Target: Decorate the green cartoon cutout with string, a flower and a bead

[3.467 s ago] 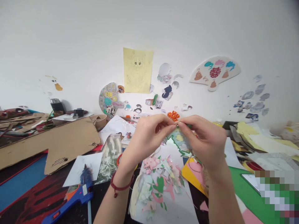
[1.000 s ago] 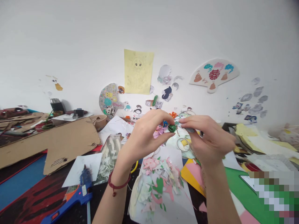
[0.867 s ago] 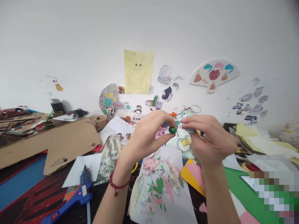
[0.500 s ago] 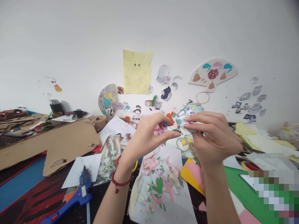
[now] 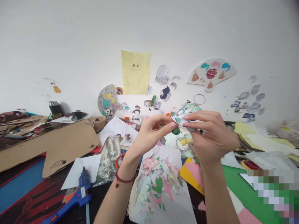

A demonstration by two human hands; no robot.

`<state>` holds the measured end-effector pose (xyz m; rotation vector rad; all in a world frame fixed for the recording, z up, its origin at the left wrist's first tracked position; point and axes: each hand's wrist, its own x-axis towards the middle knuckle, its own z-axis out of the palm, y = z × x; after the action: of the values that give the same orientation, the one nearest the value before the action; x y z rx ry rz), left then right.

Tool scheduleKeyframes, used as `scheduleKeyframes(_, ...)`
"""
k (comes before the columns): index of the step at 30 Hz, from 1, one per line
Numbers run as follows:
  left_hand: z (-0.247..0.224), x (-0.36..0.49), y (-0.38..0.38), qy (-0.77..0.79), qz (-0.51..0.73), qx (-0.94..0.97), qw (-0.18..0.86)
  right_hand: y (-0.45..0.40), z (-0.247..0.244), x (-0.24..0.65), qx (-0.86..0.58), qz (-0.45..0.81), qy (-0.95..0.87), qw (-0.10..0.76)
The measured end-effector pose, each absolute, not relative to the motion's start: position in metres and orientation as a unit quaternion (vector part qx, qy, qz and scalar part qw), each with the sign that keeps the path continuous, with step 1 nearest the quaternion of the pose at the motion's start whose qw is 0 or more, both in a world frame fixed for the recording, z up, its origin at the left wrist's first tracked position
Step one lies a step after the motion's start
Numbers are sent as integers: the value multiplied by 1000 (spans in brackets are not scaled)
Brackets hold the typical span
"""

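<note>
A paper cutout of a green-haired cartoon figure [image 5: 185, 109], with a loop of cord at its top, is held up over the work surface. My right hand [image 5: 211, 133] pinches its lower right side between thumb and fingers. From the left, my left hand [image 5: 155, 132] has thumb and forefinger closed at the cutout's lower left. A small green charm [image 5: 175, 130] hangs right at those fingertips; its upper part is hidden by the thumb. Below, paper scraps [image 5: 158, 183] in pink, green and pale tones cover a white sheet [image 5: 179, 214].
A blue glue gun [image 5: 79, 197] lies at lower left beside a clear bag of white cords [image 5: 111, 161]. Brown cardboard [image 5: 70, 137] spreads across the left. Green card [image 5: 243, 189] is at right. A metal ring [image 5: 182, 144] shows behind the hands.
My left thumb and forefinger, apart before, have come together at the green charm beside the cutout. The cutout has turned slightly and shows more of its front. My right hand keeps its hold.
</note>
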<state>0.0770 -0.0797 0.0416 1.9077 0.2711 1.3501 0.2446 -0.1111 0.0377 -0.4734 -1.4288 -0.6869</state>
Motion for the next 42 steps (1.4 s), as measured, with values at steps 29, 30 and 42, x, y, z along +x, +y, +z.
scheduleKeyframes(29,39,74,-87,96,614,710,-331,-116,38,239,-211,-188,-648,708)
scheduleKeyframes(30,38,74,-87,96,615,708,-334,-116,39,239,-209,-188,-648,708)
scheduleKeyframes(42,40,77,-88,96,616,712,-323,-116,40,239,-208,-181,-626,730)
